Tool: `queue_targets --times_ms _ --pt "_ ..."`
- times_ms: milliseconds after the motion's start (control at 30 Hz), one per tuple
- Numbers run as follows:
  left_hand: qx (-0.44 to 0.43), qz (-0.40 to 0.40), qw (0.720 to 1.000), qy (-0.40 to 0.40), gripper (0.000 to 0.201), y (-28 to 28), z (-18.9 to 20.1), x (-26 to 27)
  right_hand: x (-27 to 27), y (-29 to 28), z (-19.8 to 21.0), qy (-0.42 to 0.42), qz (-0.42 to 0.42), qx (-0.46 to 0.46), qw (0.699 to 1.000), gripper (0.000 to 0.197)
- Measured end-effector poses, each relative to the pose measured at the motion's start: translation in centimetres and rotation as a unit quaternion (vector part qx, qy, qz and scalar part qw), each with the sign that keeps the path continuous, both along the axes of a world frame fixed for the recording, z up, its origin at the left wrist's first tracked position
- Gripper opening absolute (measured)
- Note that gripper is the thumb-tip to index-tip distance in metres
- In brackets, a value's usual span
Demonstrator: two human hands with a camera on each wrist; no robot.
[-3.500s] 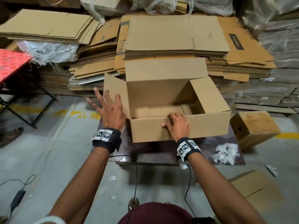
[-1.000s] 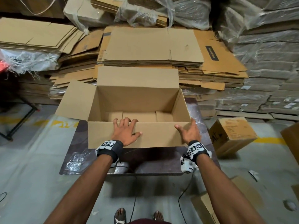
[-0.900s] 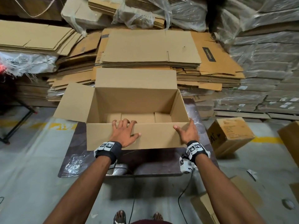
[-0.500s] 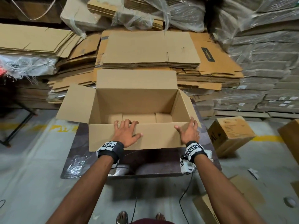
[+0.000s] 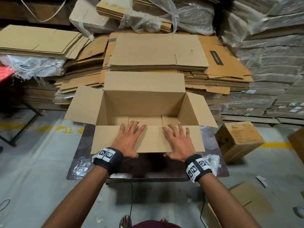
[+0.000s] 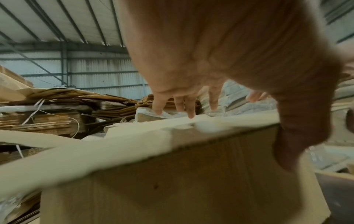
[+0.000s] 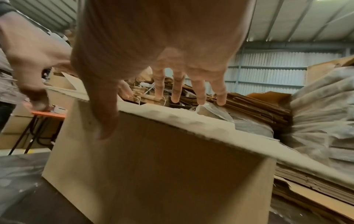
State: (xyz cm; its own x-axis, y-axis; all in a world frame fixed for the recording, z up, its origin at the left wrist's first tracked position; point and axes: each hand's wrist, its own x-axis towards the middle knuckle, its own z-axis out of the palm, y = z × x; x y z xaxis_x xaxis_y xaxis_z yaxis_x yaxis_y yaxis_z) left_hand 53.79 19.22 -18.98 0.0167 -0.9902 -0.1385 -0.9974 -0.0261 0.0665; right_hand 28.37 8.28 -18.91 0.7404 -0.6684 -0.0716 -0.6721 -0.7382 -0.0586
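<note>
Both hands are spread flat, nothing clamped. My left hand (image 5: 130, 139) and right hand (image 5: 177, 140) lie palm down, side by side on the near flap (image 5: 148, 140), fingers straight and fanned, tips at the fold line. In the wrist views each thumb drops below the flap's free edge, so the board sits between thumb and palm. It looks like a press more than a pinch.

The flap belongs to the box (image 5: 144, 102), which stands upright on the small dark table (image 5: 212, 137) right in front of me. It's open at the top with nothing inside.

What looks done:
- The box is squared up.
- The bottom panels (image 5: 144, 120) are folded in and meet across the floor. I can't tell if they are taped.
- The far flap (image 5: 144, 81) stands up.
- The left flap (image 5: 83, 106) and right flap (image 5: 202, 111) are splayed outward.

What is left, as I judge it:
- The near flap is the one in hand. It is bent toward me and tilted down, not yet flat against the wall, so it needs a firmer crease.
- Nothing is packed and the top is not closed, so I'd put the job at about the middle, with forming nearly finished.

Behind the table is a stack of flattened cartons (image 5: 156, 51). A small closed carton (image 5: 238, 140) sits tilted on the floor to the right, and a crumpled plastic scrap (image 5: 213, 162) lies on the table by my right wrist.
</note>
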Motion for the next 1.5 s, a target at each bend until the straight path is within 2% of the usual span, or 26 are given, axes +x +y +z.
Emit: queue_targets --times_ms 100,200,233,300,367,433,533,567,633,733,800,833,900,967,1000,1033,1067,1133,1233,1300,1367,1500 --pt "-0.151 -0.017 0.988 0.038 0.093 1.6 1.4 0.3 0.0 0.9 1.2 -0.107 0.046 -0.082 0.99 0.092" --pt "-0.369 -0.007 0.929 -0.001 0.046 1.9 1.8 0.2 0.7 0.4 2.2 -0.245 0.069 -0.19 0.948 0.069" --pt "-0.418 0.014 0.908 -0.03 0.035 1.6 1.9 0.2 1.2 0.0 2.5 -0.273 0.049 -0.23 0.933 0.062" --pt "-0.468 0.064 0.879 -0.071 0.034 0.7 1.7 0.6 2.4 -1.2 3.1 -0.293 -0.018 -0.297 0.909 0.053" --pt "-0.469 0.106 0.873 -0.079 0.048 -0.4 1.3 1.3 3.4 -2.6 3.5 -0.277 -0.066 -0.319 0.904 0.047" --pt "-0.413 0.139 0.898 -0.063 0.055 -1.0 0.2 2.0 3.9 -3.8 2.9 -0.24 -0.098 -0.292 0.921 0.043" --pt "-0.294 0.19 0.937 -0.008 0.055 -0.7 -2.4 2.9 3.8 -4.3 0.6 -0.22 -0.148 -0.215 0.94 0.031" --pt "-0.267 0.201 0.942 0.013 0.057 -0.3 -3.3 3.1 3.6 -4.1 -0.5 -0.218 -0.159 -0.191 0.944 0.032" --pt "-0.241 0.204 0.948 0.043 0.063 0.7 -4.8 3.1 2.7 -3.6 -2.8 -0.213 -0.172 -0.135 0.952 0.046" --pt "-0.268 0.214 0.936 0.082 0.067 1.8 -6.0 2.5 1.5 -2.9 -5.2 -0.216 -0.178 -0.082 0.957 0.066" --pt "-0.314 0.29 0.891 0.152 0.066 1.7 -6.8 2.4 1.2 -2.9 -6.0 -0.262 -0.233 -0.065 0.934 0.067" --pt "-0.337 0.35 0.85 0.204 0.069 1.4 -7.0 2.5 1.2 -2.9 -6.2 -0.299 -0.288 -0.046 0.909 0.07" --pt "-0.377 0.457 0.743 0.312 0.083 0.8 -7.4 3.4 1.0 -3.3 -6.2 -0.377 -0.415 0.012 0.828 0.086" --pt "-0.383 0.521 0.651 0.398 0.099 0.3 -7.9 4.8 0.7 -3.9 -5.8 -0.428 -0.495 0.097 0.75 0.104" --pt "-0.37 0.542 0.619 0.431 0.106 0.0 -8.3 5.6 0.6 -4.2 -5.6 -0.426 -0.52 0.131 0.728 0.111" --pt "-0.349 0.555 0.603 0.455 0.11 -0.3 -8.9 6.4 0.5 -4.8 -5.6 -0.418 -0.531 0.161 0.719 0.117" --pt "-0.329 0.559 0.602 0.467 0.112 -0.5 -9.3 6.9 0.3 -5.2 -5.8 -0.405 -0.53 0.191 0.72 0.12" --pt "-0.306 0.546 0.624 0.468 0.111 -0.9 -10.4 7.8 0.0 -6.2 -6.5 -0.401 -0.504 0.229 0.73 0.127" --pt "-0.267 0.532 0.64 0.486 0.13 -0.7 -11.1 9.2 -0.5 -6.3 -7.0 -0.417 -0.48 0.24 0.733 0.144" --pt "-0.259 0.517 0.64 0.506 0.142 -0.5 -10.9 10.1 -0.4 -5.7 -5.0 -0.418 -0.467 0.22 0.748 0.132" --pt "-0.268 0.498 0.66 0.494 0.143 -0.1 -8.8 9.8 -0.2 -5.5 -3.4 -0.417 -0.462 0.193 0.758 0.125" --pt "-0.32 0.448 0.715 0.43 0.131 -0.2 -4.7 9.4 0.6 -6.2 -0.7 -0.418 -0.434 0.156 0.782 0.136"
